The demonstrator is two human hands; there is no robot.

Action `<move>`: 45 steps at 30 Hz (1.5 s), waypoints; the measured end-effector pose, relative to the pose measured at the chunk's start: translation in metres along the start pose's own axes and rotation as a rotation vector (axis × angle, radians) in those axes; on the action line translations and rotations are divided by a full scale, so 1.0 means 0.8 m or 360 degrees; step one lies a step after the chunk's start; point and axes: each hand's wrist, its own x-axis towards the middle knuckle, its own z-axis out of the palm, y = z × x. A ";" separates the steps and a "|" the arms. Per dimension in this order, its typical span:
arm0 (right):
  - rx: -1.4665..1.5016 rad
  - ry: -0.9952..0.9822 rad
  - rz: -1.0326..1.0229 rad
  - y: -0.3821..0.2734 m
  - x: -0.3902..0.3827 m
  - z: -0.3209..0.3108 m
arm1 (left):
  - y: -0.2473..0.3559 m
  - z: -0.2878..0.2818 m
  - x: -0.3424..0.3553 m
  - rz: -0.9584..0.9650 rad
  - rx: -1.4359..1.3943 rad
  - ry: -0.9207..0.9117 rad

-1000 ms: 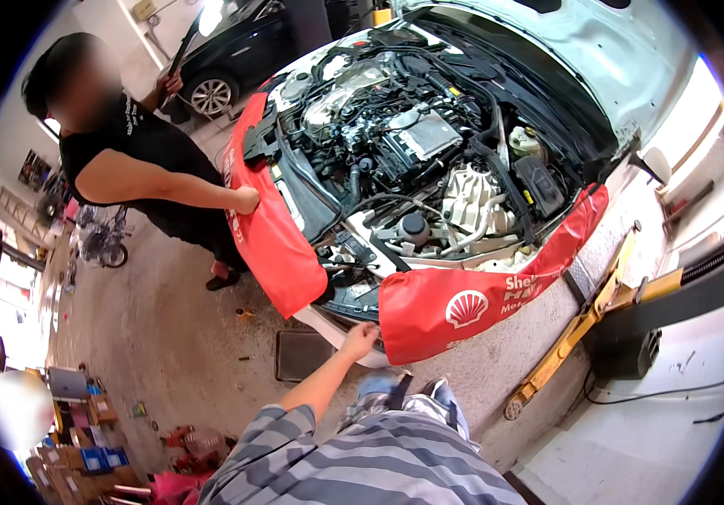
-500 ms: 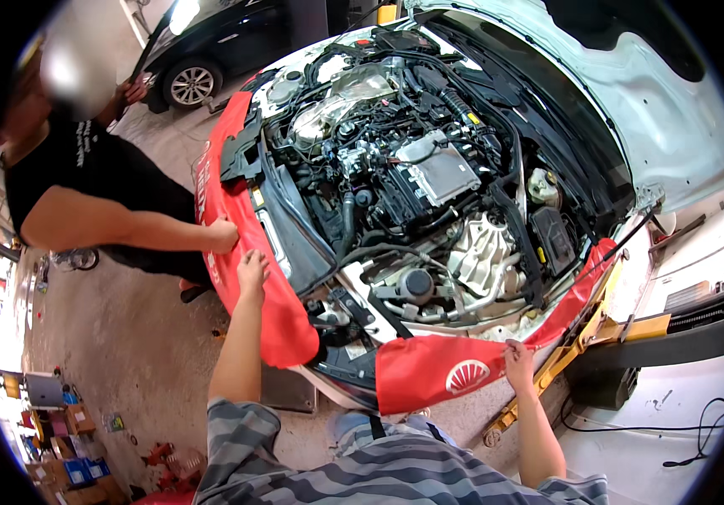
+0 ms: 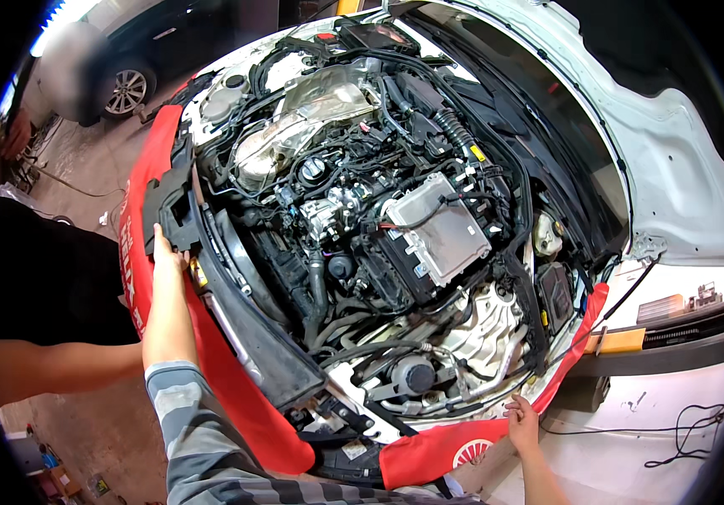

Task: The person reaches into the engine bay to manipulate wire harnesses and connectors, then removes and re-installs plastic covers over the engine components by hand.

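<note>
My left hand [image 3: 170, 257] reaches to the front edge of the engine bay and grips a black plastic panel [image 3: 170, 204] beside the red fender cover [image 3: 151, 143]. My right hand [image 3: 523, 421] is at the lower right, fingers slightly curled and apart, by the near red cover [image 3: 429, 454]. The open engine bay fills the middle, with a silver metal box [image 3: 439, 231], hoses, wiring and a white ribbed casting [image 3: 488, 328]. A long dark trim [image 3: 269, 353] runs from the black panel toward me.
A co-worker's arm and dark shirt [image 3: 50, 269] are at the left. A dark car [image 3: 168, 50] stands behind. The raised white bonnet [image 3: 673, 160] hangs at the right, above a lift arm [image 3: 614, 341] and a loose black cable [image 3: 681, 431] on the floor.
My view has moved closer over the engine. My left hand has travelled forward to the black panel and taken hold of it. The co-worker has slid toward the left edge of the view.
</note>
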 end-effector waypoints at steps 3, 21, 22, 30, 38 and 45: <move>0.0179 -0.0163 -0.0035 -0.065 0.048 0.055 | 0.124 -0.046 0.055 0.0179 -0.0164 -0.0402; -0.0688 0.0577 -0.0968 -0.148 0.396 0.031 | -0.192 0.184 -0.342 0.1033 -0.0274 -0.0887; -0.0733 0.0592 -0.0977 -0.143 0.407 0.039 | -0.223 0.216 -0.350 0.0950 -0.0327 -0.0822; -0.0690 0.0631 -0.0957 -0.143 0.401 0.056 | -0.345 0.295 -0.361 0.0594 0.0182 -0.0636; -0.0678 0.0681 -0.1003 -0.142 0.406 0.052 | -0.240 0.230 -0.311 0.0676 0.1048 -0.1042; -0.0752 0.0679 -0.0936 -0.130 0.412 0.038 | -0.271 0.220 -0.418 0.0885 0.1557 -0.1666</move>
